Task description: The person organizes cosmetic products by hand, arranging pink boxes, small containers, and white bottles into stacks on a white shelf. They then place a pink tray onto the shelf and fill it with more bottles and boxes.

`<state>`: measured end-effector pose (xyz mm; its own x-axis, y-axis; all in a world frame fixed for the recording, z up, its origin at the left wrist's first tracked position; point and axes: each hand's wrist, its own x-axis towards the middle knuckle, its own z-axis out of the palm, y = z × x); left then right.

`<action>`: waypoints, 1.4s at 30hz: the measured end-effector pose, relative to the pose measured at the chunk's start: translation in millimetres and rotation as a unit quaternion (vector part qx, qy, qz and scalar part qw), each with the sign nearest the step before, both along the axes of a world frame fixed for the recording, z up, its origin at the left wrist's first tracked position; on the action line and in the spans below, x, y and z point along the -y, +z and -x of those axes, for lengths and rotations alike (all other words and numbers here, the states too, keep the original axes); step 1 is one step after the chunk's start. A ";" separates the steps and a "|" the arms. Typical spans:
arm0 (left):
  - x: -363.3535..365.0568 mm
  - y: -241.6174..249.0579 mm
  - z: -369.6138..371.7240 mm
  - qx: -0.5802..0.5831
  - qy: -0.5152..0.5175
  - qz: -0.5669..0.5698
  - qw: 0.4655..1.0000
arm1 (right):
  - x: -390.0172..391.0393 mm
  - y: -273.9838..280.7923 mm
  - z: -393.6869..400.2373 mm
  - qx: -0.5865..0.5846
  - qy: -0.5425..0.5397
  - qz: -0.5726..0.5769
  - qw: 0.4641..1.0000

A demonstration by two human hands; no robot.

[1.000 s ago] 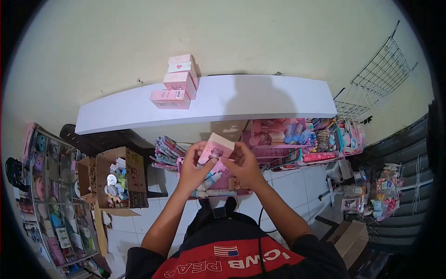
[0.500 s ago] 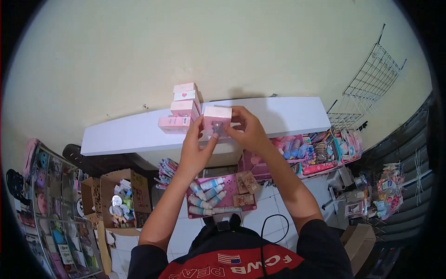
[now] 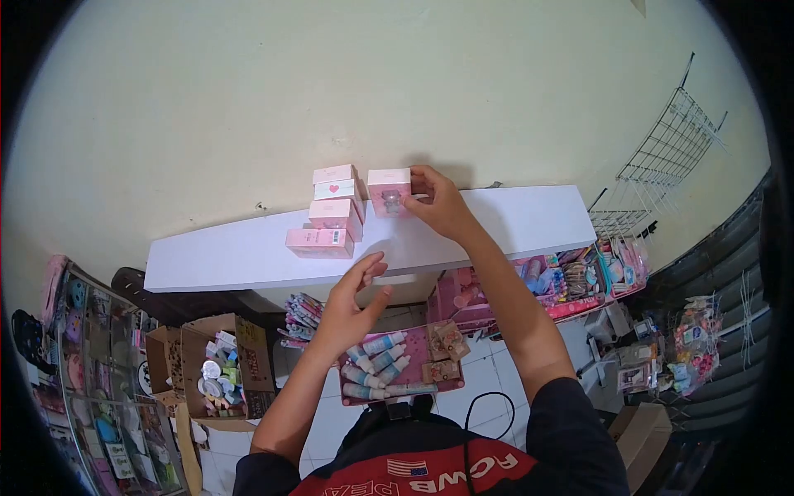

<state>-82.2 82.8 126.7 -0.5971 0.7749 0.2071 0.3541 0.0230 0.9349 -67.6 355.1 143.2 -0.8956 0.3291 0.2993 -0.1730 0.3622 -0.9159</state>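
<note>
My right hand [image 3: 435,203] grips a pink box [image 3: 389,190] by its right side, at the back of the white shelf [image 3: 488,217]. A small grey figure shows on the box's front. To its left several similar pink and white boxes [image 3: 332,213] stand in a row that runs toward the front edge, the nearest one [image 3: 319,243] lying lengthwise. My left hand [image 3: 356,304] is empty, its fingers apart, in front of the shelf edge and above a pink basket [image 3: 461,383].
The basket holds white and blue bottles [image 3: 385,361] and small brown boxes [image 3: 447,340]. Pens [image 3: 303,314] stand beside it. A cardboard box [image 3: 258,355] of small goods is at left, near a glass display case [image 3: 103,380]. Wire racks [image 3: 668,136] hang at right.
My left hand has let go of the pink box and drawn back toward me. My right hand has moved the box back, toward the wall.
</note>
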 end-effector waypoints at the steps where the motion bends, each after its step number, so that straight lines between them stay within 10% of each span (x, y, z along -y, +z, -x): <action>1: 1.2 0.2 2.0 0.021 -0.007 -0.006 1.000 | 0.5 -3.8 1.3 0.002 0.002 0.001 1.000; 19: 8.2 -29.6 -16.1 0.040 -0.050 0.029 0.998 | 52.6 -7.2 -114.3 -0.085 -0.104 0.024 0.991; 42: -45.0 -212.6 -112.6 0.032 0.046 0.175 0.983 | 100.5 -196.7 -232.1 0.235 -0.187 -0.155 0.941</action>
